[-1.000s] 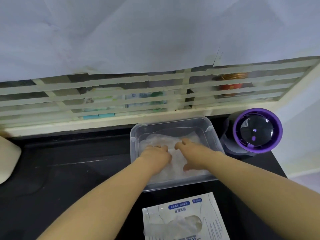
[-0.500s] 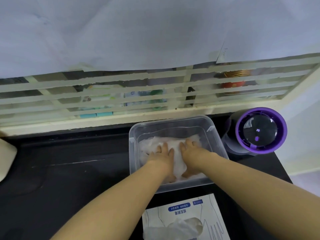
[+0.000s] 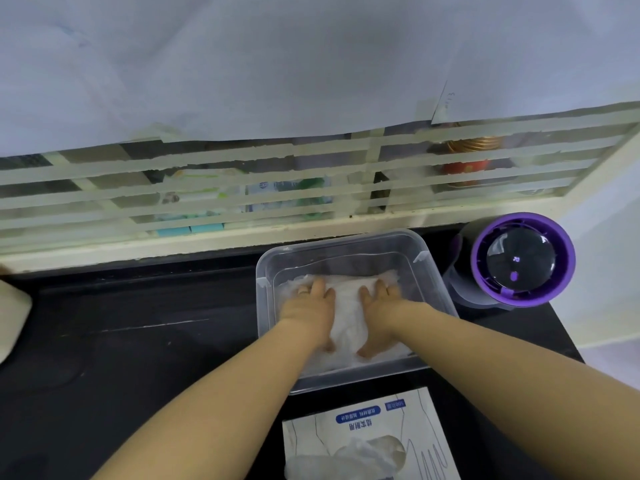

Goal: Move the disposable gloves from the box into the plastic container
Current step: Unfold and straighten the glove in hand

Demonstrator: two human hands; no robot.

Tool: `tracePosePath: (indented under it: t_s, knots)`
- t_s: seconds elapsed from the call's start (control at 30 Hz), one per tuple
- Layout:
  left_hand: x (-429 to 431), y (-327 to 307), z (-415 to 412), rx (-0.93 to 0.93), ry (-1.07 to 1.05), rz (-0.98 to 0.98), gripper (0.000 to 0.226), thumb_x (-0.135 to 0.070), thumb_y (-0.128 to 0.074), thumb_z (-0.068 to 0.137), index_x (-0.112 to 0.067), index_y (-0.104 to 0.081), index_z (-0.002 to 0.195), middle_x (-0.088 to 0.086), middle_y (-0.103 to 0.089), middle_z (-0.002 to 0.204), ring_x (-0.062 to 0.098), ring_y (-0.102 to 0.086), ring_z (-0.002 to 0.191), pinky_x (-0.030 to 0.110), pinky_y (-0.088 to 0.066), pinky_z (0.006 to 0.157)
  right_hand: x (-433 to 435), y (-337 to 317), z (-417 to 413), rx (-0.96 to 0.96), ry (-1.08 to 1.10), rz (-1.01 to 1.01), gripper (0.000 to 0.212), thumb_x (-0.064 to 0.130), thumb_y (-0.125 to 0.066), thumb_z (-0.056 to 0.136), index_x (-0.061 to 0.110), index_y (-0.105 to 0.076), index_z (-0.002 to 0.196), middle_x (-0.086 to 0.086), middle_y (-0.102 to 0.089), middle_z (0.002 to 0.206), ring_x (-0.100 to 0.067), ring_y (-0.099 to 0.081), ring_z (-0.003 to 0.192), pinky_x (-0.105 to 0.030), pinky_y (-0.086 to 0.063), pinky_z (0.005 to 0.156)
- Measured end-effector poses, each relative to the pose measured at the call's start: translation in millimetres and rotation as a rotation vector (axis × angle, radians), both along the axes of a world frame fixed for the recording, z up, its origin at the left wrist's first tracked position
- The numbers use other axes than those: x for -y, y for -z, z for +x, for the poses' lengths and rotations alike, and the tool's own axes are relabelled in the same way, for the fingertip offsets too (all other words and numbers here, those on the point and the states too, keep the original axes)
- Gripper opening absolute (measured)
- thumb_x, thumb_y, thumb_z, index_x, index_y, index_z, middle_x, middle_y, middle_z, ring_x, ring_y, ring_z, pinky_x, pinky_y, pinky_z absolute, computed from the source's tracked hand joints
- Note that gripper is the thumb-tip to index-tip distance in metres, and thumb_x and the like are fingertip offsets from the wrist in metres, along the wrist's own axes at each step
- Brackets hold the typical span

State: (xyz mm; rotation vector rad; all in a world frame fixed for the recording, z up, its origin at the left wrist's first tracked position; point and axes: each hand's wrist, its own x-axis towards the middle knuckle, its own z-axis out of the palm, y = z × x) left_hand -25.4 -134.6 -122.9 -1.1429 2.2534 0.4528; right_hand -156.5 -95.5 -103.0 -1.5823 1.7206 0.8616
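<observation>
Head view: left hand [image 3: 308, 315] and right hand [image 3: 381, 318], fingers [image 3: 319, 287] flat, press gloves [image 3: 348, 306] into container [image 3: 346, 238]; box [image 3: 398, 422] below holds more.

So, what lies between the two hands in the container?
In the head view, only a strip of the white disposable gloves shows between the left hand and right hand.

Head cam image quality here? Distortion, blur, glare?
Head view: wide-angle bowing curves the window ledge; focus soft throughout, box print unreadable; pale glare on the plastic container rim; white gloves wash out between the left hand and right hand.
</observation>
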Motion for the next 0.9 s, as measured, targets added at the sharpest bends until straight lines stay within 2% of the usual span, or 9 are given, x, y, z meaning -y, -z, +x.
tracePosePath:
  t_s: [0.13, 0.27, 0.33, 0.43, 0.5, 0.63, 0.7, 0.77, 0.9]
  knots:
    - [-4.1, 7.9, 0.0, 0.124, 0.090, -0.100, 0.108, -0.034, -0.072, 0.085, -0.009, 0.008, 0.154, 0.010, 0.002, 0.159, 0.030, -0.014, 0.145, 0.038, -0.041, 0.104, -1.3, 11.3, 5.0, -0.037, 0.024, -0.033, 0.119, 0.055, -0.063, 0.083, 0.013, 0.030, 0.146, -0.021, 0.025, 0.155, -0.039, 0.014, 0.145, -0.048, -0.021, 0.115]
    - [-5.3, 3.8, -0.3, 0.157, 0.113, -0.107, 0.106, -0.035, -0.071, 0.086, -0.007, 0.006, 0.154, 0.012, -0.001, 0.159, 0.030, -0.018, 0.144, 0.039, -0.043, 0.100, -2.7, 10.8, 4.4, -0.042, 0.007, -0.076, 0.118, 0.051, -0.066, 0.082, 0.014, 0.025, 0.148, -0.022, 0.018, 0.156, -0.039, 0.006, 0.146, -0.048, -0.023, 0.115]
    - [-8.6, -8.3, 0.7, 0.157, 0.141, -0.082, 0.103, -0.040, -0.070, 0.086, -0.007, 0.000, 0.154, 0.013, -0.011, 0.156, 0.031, -0.026, 0.141, 0.040, -0.043, 0.100, -7.5, -4.3, 1.6, 0.009, -0.025, -0.145, 0.111, 0.049, -0.067, 0.083, 0.015, 0.014, 0.152, -0.019, 0.002, 0.159, -0.037, -0.007, 0.145, -0.046, -0.026, 0.114]
    - [-16.3, -39.4, 6.0, -0.077, 0.189, -0.115, 0.076, -0.035, -0.059, 0.094, -0.012, -0.017, 0.153, 0.009, -0.023, 0.155, 0.028, -0.038, 0.134, 0.038, -0.040, 0.101, -21.7, -39.9, -4.1, 0.165, -0.083, -0.430, 0.078, 0.045, -0.061, 0.088, 0.016, -0.023, 0.150, -0.009, -0.036, 0.147, -0.028, -0.036, 0.132, -0.038, -0.037, 0.105]
    - [-26.7, -61.2, 18.2, -0.327, 0.207, -0.139, 0.059, -0.024, -0.050, 0.098, -0.020, -0.027, 0.152, 0.000, -0.027, 0.155, 0.021, -0.042, 0.132, 0.032, -0.039, 0.101, -39.3, -67.2, -6.3, 0.302, -0.109, -0.654, 0.047, 0.040, -0.056, 0.092, 0.020, -0.047, 0.134, 0.001, -0.054, 0.128, -0.019, -0.050, 0.117, -0.032, -0.044, 0.095]
    - [-54.8, -81.8, 60.5, -0.656, 0.413, -0.304, 0.034, -0.013, -0.048, 0.092, -0.019, -0.064, 0.122, -0.003, -0.061, 0.121, 0.017, -0.064, 0.095, 0.025, -0.049, 0.075, -90.0, -110.5, -0.4, 0.580, -0.226, -0.716, 0.016, 0.028, -0.058, 0.094, 0.020, -0.067, 0.104, 0.013, -0.060, 0.088, -0.002, -0.055, 0.077, -0.016, -0.047, 0.075]
    - [-73.2, -80.8, 81.3, -0.755, 0.528, -0.385, 0.029, -0.018, -0.047, 0.087, -0.018, -0.071, 0.102, -0.003, -0.067, 0.099, 0.017, -0.066, 0.076, 0.025, -0.053, 0.061, -116.4, -112.7, 5.8, 0.618, -0.297, -0.614, 0.016, 0.029, -0.059, 0.094, 0.021, -0.068, 0.104, 0.012, -0.063, 0.090, -0.002, -0.055, 0.077, -0.015, -0.047, 0.076]
    - [-91.5, -73.4, 95.1, -0.804, 0.623, -0.371, 0.020, -0.023, -0.054, 0.086, -0.018, -0.072, 0.095, -0.004, -0.067, 0.091, 0.016, -0.063, 0.071, 0.026, -0.053, 0.061, -136.3, -98.7, 12.3, 0.597, -0.327, -0.523, 0.024, 0.034, -0.058, 0.093, 0.025, -0.064, 0.115, 0.012, -0.064, 0.104, -0.002, -0.056, 0.088, -0.018, -0.046, 0.081]
    - [-125.2, -52.5, 101.3, -0.677, 0.598, -0.272, 0.036, -0.052, -0.056, 0.087, -0.026, -0.062, 0.112, -0.010, -0.061, 0.101, 0.009, -0.058, 0.077, 0.024, -0.050, 0.064, -155.6, -55.1, 30.0, 0.478, -0.307, -0.472, 0.055, 0.043, -0.060, 0.089, 0.030, -0.041, 0.139, 0.010, -0.049, 0.129, -0.011, -0.047, 0.115, -0.023, -0.038, 0.090]
